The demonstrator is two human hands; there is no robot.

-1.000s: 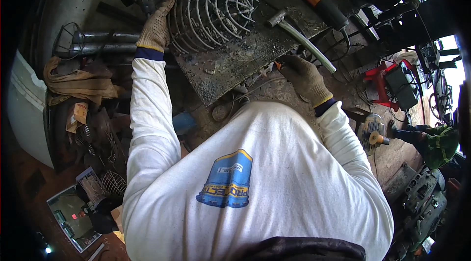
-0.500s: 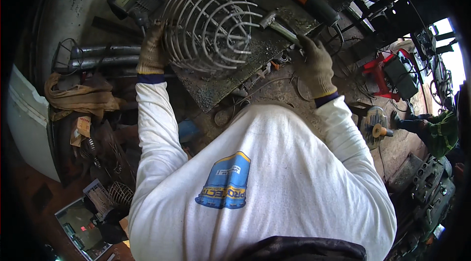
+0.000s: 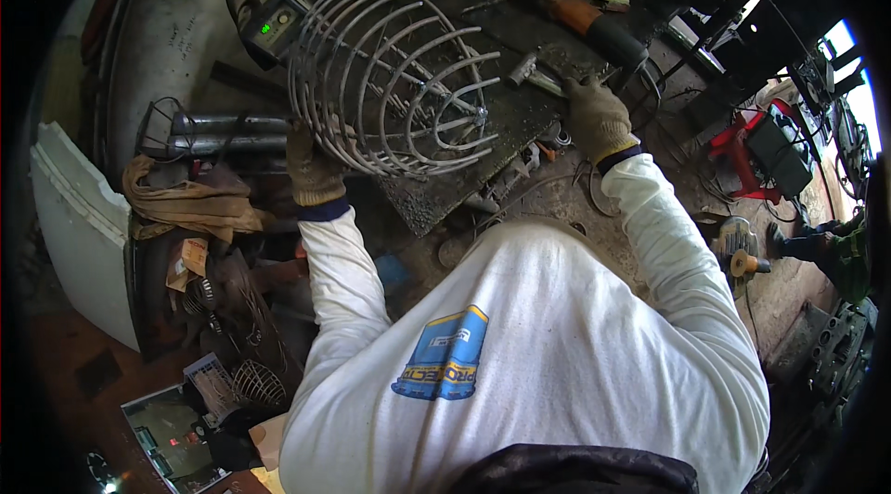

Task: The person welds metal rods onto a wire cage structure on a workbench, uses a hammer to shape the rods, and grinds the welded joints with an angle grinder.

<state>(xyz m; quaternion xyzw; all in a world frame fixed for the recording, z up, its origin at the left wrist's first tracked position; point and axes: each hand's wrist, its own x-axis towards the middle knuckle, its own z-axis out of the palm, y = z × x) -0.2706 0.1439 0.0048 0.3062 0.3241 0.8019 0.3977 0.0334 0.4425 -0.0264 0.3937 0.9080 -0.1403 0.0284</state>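
A domed cage of bent metal rods (image 3: pixel 380 95) is propped up on its side over a dark, gritty metal work plate (image 3: pixel 418 206). My left hand (image 3: pixel 316 164), in a tan knit glove, grips the cage at its lower left rim, and the rods hide part of the fingers. To the right of the cage, my gloved right hand (image 3: pixel 599 118) is closed around the handle of a hammer (image 3: pixel 543 79). The hammer's head points left toward the cage's rod ends and is apart from them.
An angle grinder (image 3: pixel 594 20) lies beyond the hammer. A welding machine (image 3: pixel 274 16) stands behind the cage at left. Metal tubes (image 3: pixel 227 134) and a brown cloth (image 3: pixel 186 201) lie left. Farther right are a red stand (image 3: pixel 738 155) and part of another person (image 3: pixel 817 248).
The cage has turned and tilted, and my left hand has come lower along its rim. My right hand still holds the hammer near the cage. The whole view has shifted slightly.
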